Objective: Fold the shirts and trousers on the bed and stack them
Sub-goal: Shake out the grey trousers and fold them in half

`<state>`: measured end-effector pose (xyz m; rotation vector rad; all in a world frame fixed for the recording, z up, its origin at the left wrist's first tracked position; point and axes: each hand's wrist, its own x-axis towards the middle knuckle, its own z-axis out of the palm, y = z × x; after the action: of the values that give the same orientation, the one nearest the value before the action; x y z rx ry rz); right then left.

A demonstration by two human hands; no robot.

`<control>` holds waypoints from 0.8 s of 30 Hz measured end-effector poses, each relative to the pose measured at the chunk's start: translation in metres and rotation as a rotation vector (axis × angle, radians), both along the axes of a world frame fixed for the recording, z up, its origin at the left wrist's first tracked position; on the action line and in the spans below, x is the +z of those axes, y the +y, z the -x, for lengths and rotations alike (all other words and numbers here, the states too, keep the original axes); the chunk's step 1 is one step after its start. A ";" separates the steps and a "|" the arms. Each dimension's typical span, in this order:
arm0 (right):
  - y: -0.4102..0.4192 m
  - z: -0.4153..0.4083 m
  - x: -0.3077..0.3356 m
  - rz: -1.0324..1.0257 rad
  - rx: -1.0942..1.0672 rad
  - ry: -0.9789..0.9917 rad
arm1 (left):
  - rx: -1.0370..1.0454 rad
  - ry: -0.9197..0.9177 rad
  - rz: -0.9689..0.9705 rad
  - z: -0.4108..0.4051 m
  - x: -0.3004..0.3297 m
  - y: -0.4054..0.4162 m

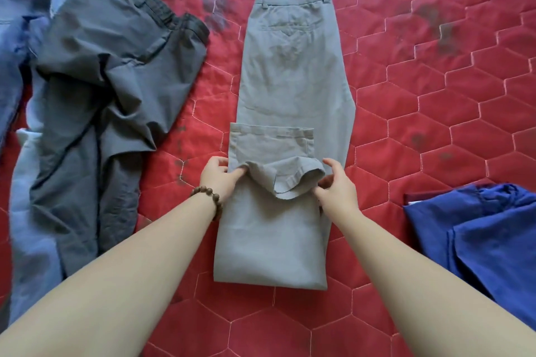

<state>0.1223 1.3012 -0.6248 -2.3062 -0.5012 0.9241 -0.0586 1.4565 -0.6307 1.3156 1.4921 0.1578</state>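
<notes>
Light grey trousers (293, 81) lie lengthwise in the middle of the red quilted bed (435, 113), waistband at the far end. Their leg ends are folded back up over the legs, and one cuff (290, 180) is bunched and turned open. My left hand (217, 175), a bead bracelet on its wrist, pinches the folded leg at its left edge. On the right edge, my right hand (336, 185) pinches the fabric beside the open cuff.
A heap of dark grey trousers (116, 72) lies at the left over light blue garments (17, 38). A folded dark blue garment (481, 229) sits at the right edge. Bare red quilt shows between them and at the far right.
</notes>
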 end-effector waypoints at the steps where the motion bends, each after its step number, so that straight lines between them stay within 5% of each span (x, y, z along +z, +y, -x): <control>1: 0.008 -0.004 -0.001 0.012 -0.011 -0.035 | -0.023 0.038 -0.041 -0.004 -0.002 0.005; 8: 0.048 -0.012 -0.001 0.194 -0.171 -0.047 | -0.104 0.103 -0.022 -0.009 -0.010 0.025; 12: 0.044 -0.005 0.000 0.073 -0.153 0.133 | -0.157 -0.079 0.069 -0.012 -0.011 0.021; 16: 0.031 -0.012 0.005 -0.149 -0.170 0.025 | -0.124 -0.305 0.188 -0.024 -0.007 0.017; 24: 0.008 -0.012 -0.013 -0.004 -0.181 0.154 | -0.353 0.067 0.077 -0.020 -0.015 0.019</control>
<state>0.1343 1.3088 -0.6381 -2.2122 -0.2247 0.9994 -0.0385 1.4760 -0.6453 1.5100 1.2836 -0.1719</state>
